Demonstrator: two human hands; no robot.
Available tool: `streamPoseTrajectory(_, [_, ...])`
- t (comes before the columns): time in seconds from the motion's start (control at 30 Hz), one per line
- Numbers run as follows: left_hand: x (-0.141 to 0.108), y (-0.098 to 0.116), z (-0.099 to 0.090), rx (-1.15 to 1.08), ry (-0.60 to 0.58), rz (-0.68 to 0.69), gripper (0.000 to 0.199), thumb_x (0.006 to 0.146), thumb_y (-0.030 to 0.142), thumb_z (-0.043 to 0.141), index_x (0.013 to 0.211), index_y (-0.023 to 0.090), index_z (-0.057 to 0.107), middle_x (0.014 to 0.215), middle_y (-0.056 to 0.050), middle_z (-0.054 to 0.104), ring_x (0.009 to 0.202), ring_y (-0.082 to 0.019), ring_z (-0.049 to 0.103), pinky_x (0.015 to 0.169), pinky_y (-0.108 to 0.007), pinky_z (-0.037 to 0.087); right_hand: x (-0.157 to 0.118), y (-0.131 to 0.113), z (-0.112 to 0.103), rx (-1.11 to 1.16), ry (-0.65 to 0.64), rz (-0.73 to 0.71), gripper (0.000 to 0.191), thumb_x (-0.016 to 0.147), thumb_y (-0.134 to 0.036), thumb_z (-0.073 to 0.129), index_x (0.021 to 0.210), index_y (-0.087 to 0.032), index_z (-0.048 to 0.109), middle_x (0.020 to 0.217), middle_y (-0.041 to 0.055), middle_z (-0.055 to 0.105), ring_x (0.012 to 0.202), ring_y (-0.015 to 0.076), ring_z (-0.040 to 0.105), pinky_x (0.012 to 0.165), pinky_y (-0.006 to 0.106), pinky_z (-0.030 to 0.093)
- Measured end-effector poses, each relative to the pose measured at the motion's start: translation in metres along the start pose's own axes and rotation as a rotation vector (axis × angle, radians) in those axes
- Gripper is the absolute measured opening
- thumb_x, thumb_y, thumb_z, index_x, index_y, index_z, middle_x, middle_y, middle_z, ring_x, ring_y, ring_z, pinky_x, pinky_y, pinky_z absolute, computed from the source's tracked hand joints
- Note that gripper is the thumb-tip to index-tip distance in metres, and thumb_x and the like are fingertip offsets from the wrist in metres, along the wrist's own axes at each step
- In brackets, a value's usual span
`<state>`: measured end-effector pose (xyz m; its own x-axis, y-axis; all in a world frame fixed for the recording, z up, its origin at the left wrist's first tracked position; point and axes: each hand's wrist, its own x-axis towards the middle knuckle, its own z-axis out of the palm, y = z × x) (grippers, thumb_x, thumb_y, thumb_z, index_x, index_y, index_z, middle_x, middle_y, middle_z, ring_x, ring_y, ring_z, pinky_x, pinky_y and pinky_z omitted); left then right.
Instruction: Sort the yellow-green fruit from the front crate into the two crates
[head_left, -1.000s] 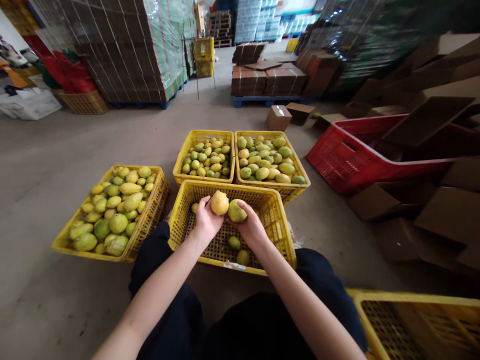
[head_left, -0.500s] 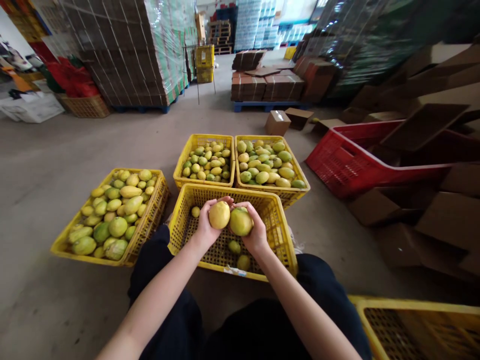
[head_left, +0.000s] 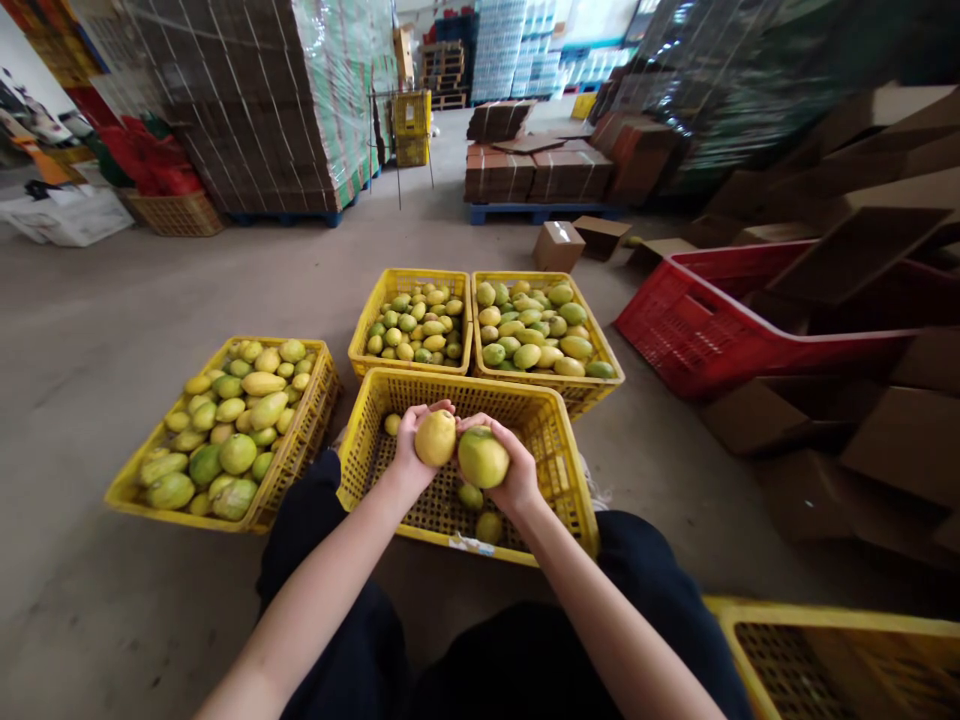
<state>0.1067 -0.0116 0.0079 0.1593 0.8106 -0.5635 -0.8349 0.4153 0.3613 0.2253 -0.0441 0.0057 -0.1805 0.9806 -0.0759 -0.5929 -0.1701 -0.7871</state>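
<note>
Over the near yellow crate [head_left: 465, 384], my left hand [head_left: 410, 448] is wrapped round a yellow fruit [head_left: 435, 438]. Beside it, my right hand [head_left: 519, 472] grips a larger green-yellow fruit [head_left: 482, 457]. The two fruits are held close together, at about the same height. A few loose fruits lie on the bottom of this crate: a small yellow one [head_left: 391, 424] at the left, a green one [head_left: 470, 496] and another [head_left: 489, 527] near the front edge.
Fruit-filled yellow crates stand at the left [head_left: 135, 497], behind left [head_left: 409, 274] and behind right [head_left: 525, 278]. A red crate [head_left: 720, 330] with cardboard is at the right. Another yellow crate [head_left: 840, 618] sits at the lower right. Strapped cardboard [head_left: 536, 172] lies on a pallet behind.
The fruit in my right hand has turned and come slightly nearer, and its green patch faces more upward. My left hand's fruit has shifted slightly left. The view has moved a little.
</note>
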Motion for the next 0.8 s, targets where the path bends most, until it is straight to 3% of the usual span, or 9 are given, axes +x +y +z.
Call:
streamPoseTrajectory(0.1, [-0.003,0.0,0.002,0.01,-0.009,0.001,0.026,0.083,0.021,0.044,0.076,0.01,0.067,0.068,-0.006,0.067,0.056,-0.015,0.061,0.058,-0.026,0.05,0.0,0.0,-0.001,0.075,-0.019,0.082,0.031,0.073,-0.046,0.062,0.075,-0.017,0.071,0.068,0.0025,0.063,0.048,0.016,0.058,0.032,0.025,0.044])
streamPoseTrajectory(0.3, [-0.002,-0.001,0.002,0.012,-0.008,0.047,0.027,0.083,0.023,0.043,0.074,0.011,0.066,0.065,-0.005,0.065,0.056,-0.015,0.061,0.054,-0.025,0.049,0.002,0.0,-0.003,0.193,-0.056,0.141,0.028,0.074,-0.044,0.064,0.077,-0.017,0.068,0.063,0.0028,0.064,0.049,0.0186,0.062,0.03,0.024,0.044])
streamPoseTrajectory(0.43, [-0.001,-0.003,0.0,0.047,-0.003,-0.001,0.032,0.087,0.031,0.041,0.077,0.012,0.065,0.063,-0.006,0.062,0.049,-0.016,0.057,0.045,-0.026,0.045,0.006,0.003,-0.006,0.339,0.048,0.186,0.026,0.078,-0.042,0.062,0.082,-0.017,0.066,0.07,0.0049,0.069,0.054,0.02,0.065,0.03,0.024,0.043])
streamPoseTrajectory(0.53, [0.0,-0.003,-0.003,0.019,0.069,-0.024,0.029,0.088,0.033,0.043,0.078,0.014,0.061,0.062,-0.005,0.06,0.05,-0.016,0.057,0.048,-0.027,0.048,0.012,0.004,-0.008,0.403,0.139,0.182,0.021,0.08,-0.038,0.06,0.079,-0.017,0.064,0.071,0.0067,0.071,0.058,0.0202,0.067,0.033,0.024,0.045])
streamPoseTrajectory(0.67, [0.0,-0.001,-0.004,-0.02,0.192,0.102,0.012,0.086,0.029,0.056,0.083,0.018,0.059,0.067,-0.001,0.06,0.057,-0.014,0.06,0.052,-0.025,0.05,0.018,0.004,-0.011,0.421,0.23,0.178,0.02,0.084,-0.037,0.058,0.078,-0.018,0.063,0.066,0.0053,0.07,0.056,0.0195,0.066,0.032,0.022,0.042])
streamPoseTrajectory(0.73, [-0.003,0.002,-0.002,-0.056,0.213,0.168,0.01,0.085,0.028,0.061,0.083,0.019,0.058,0.07,0.001,0.059,0.057,-0.012,0.059,0.053,-0.023,0.051,0.021,0.005,-0.014,0.422,0.265,0.23,0.028,0.088,-0.043,0.055,0.077,-0.019,0.062,0.065,0.0054,0.069,0.054,0.0191,0.066,0.034,0.022,0.043])
streamPoseTrajectory(0.8, [-0.006,0.005,0.002,-0.106,0.203,0.145,0.014,0.085,0.03,0.062,0.08,0.019,0.056,0.069,0.001,0.059,0.059,-0.012,0.06,0.055,-0.024,0.053,0.022,0.008,-0.017,0.412,0.308,0.31,0.032,0.09,-0.046,0.052,0.076,-0.019,0.061,0.063,0.005,0.069,0.052,0.0184,0.065,0.039,0.024,0.048])
